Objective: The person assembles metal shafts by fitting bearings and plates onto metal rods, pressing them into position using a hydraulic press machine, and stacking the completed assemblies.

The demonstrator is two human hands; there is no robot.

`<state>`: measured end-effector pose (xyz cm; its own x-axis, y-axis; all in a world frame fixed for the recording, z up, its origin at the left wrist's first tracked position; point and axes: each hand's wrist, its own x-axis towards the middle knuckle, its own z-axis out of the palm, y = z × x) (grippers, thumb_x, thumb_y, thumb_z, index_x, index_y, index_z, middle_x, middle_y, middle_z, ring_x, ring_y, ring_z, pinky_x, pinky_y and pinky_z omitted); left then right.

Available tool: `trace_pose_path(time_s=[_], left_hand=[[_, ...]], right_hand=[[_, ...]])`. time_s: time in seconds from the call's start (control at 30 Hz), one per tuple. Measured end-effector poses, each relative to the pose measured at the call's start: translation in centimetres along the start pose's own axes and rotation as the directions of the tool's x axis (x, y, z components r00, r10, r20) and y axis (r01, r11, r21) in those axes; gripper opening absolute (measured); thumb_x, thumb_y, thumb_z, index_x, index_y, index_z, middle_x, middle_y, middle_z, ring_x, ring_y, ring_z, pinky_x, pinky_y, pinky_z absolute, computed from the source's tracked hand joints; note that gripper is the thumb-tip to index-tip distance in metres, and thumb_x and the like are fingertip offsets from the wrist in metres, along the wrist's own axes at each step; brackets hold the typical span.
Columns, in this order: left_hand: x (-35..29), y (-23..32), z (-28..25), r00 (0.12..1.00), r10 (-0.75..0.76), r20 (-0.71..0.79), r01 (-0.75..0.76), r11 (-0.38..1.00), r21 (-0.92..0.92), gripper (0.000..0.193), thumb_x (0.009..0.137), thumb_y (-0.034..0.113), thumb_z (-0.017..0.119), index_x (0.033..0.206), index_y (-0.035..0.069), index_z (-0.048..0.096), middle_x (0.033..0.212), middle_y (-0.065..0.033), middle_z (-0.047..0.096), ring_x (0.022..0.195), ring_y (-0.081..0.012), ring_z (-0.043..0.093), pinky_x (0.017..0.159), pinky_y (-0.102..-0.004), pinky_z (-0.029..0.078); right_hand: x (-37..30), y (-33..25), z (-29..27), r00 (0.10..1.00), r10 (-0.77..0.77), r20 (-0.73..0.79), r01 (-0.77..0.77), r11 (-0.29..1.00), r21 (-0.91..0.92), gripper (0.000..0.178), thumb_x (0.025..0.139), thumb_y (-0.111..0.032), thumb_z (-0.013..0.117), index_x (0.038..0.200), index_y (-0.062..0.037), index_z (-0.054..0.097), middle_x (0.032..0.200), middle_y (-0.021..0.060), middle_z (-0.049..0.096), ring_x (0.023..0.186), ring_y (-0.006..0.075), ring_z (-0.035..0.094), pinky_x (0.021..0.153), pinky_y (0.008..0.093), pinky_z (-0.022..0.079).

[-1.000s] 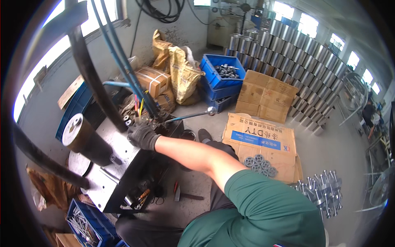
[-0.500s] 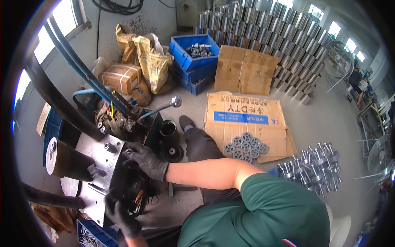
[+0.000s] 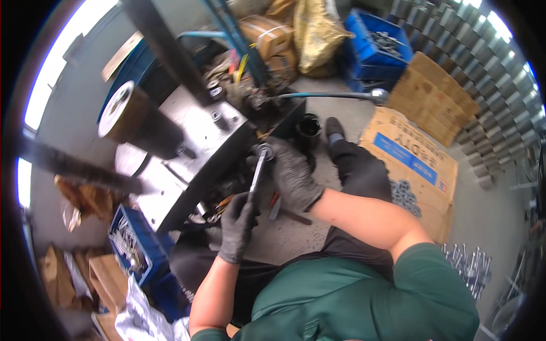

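Observation:
My gloved left hand [image 3: 236, 227] is closed round the lower end of a slim, shiny metal rod [image 3: 257, 177] that looks like a long bolt. The rod's far end meets a small round metal part [image 3: 265, 150], gripped by the fingers of my gloved right hand [image 3: 293, 176]. Whether the rod passes through that part, I cannot tell. Both hands are in front of the near edge of a steel plate [image 3: 196, 133], on a machine with a thick cylinder [image 3: 139, 122] above it. Small metal sleeves [image 3: 219, 120] stand on the plate's far end.
A blue crate of long bolts [image 3: 128, 241] stands at lower left. A hammer [image 3: 290, 215] lies on the floor between my legs. Right of my knee, grey wheel-like parts [image 3: 404, 196] rest on cardboard [image 3: 421, 150]. A ball-ended lever [image 3: 341, 95] juts from the machine. Blue bins [image 3: 378, 48] stand behind.
The view has swung left and down. My left hand has come up from beside the plate with the rod, and my right hand has drawn back from the plate's edge with the round part.

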<state>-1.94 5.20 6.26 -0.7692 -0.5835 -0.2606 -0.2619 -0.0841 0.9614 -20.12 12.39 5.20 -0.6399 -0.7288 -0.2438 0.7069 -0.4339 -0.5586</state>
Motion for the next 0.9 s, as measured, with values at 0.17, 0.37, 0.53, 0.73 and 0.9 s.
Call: trace_pose_path(time_s=[0.17,0.37,0.53,0.73,0.9], left_hand=[[0.3,-1.0,-0.5,0.997,0.039,-0.071,-0.035,0.998,0.06,0.03,0.103,0.027,0.067,0.12,0.003,0.068,0.093,-0.0023,0.07,0.073,-0.0061,0.06,0.063,-0.021,0.048],[0.1,-1.8,-1.2,0.957,0.273,-0.099,-0.264,0.96,0.094,0.028,0.098,0.013,0.073,0.121,-0.001,0.067,0.107,-0.0069,0.073,0.095,-0.0111,0.066,0.082,-0.0261,0.054],[0.0,-1.6,-1.0,0.979,0.186,-0.078,-0.186,0.983,0.013,0.03,0.095,0.007,0.075,0.122,-0.002,0.066,0.11,-0.0086,0.073,0.099,-0.0144,0.068,0.089,-0.028,0.055],[-0.1,-1.8,-1.0,0.813,0.581,-0.03,-0.495,0.719,0.488,0.026,0.09,0.002,0.076,0.116,0.002,0.07,0.11,-0.0127,0.072,0.1,-0.0231,0.071,0.087,-0.0321,0.056],[0.6,-1.2,-1.3,0.834,0.542,-0.101,-0.492,0.815,0.307,0.027,0.095,0.0,0.071,0.121,0.002,0.066,0.118,-0.0099,0.068,0.108,-0.0195,0.066,0.097,-0.0315,0.052]], right_hand=[[0.1,0.2,-1.0,0.991,-0.095,0.092,0.101,0.993,-0.068,0.031,0.103,-0.016,0.06,0.13,0.0002,0.06,0.121,0.0142,0.069,0.109,0.0274,0.071,0.096,0.0378,0.057],[-1.8,-0.4,1.7,0.991,-0.067,0.116,0.08,0.99,-0.112,0.037,0.1,-0.015,0.065,0.133,-0.0009,0.058,0.123,0.0136,0.069,0.113,0.0268,0.069,0.098,0.0364,0.056],[-3.0,2.2,-0.5,0.938,0.216,0.27,-0.141,0.952,-0.27,0.043,0.1,-0.021,0.068,0.137,-0.0043,0.056,0.122,0.0095,0.068,0.111,0.0199,0.067,0.094,0.0336,0.057],[-3.7,-1.3,1.4,0.872,0.466,0.148,-0.208,0.628,-0.75,0.044,0.106,-0.02,0.055,0.147,-0.0052,0.051,0.138,0.0149,0.063,0.125,0.0283,0.063,0.107,0.0379,0.052],[0.6,-5.8,-3.5,0.826,-0.023,0.563,0.561,-0.046,-0.826,0.045,0.101,-0.052,0.062,0.097,-0.009,0.073,0.094,0.0159,0.073,0.086,0.0311,0.07,0.081,0.0408,0.055]])
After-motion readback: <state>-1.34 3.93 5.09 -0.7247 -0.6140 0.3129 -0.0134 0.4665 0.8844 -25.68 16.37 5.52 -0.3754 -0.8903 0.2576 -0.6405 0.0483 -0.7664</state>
